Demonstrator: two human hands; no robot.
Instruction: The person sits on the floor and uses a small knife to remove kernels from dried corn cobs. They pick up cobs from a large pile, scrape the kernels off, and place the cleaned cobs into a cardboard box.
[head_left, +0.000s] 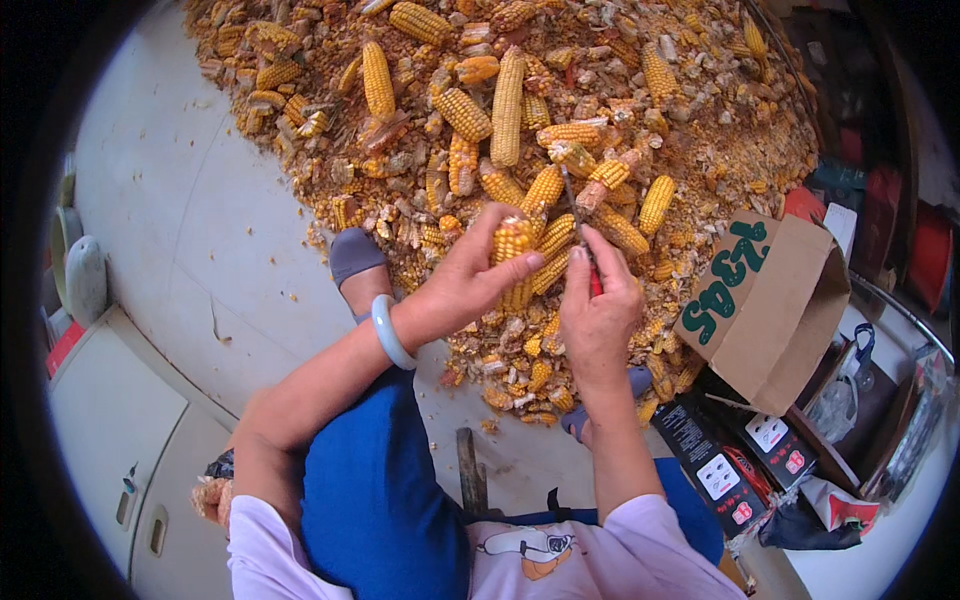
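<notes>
My left hand (472, 266) grips a yellow corn cob (513, 240), the thumb lying across its near side. In my right hand (602, 315) is a slim metal tool (577, 210) with a red handle, probably a screwdriver; its shaft points away from me, apart from the held cob. Below and beyond both hands spreads a large heap of corn (420, 202), with whole cobs, broken pieces and loose kernels. One long whole cob (508, 109) lies beyond my hands. Another cob (657, 204) rests to the right of the tool.
An open cardboard box (780, 307) with green writing stands right of the heap. Black printed boxes (712, 457) lie below it. A pale cabinet (112, 420) is at left on the grey floor (180, 187). My shoe (358, 253) touches the heap's edge.
</notes>
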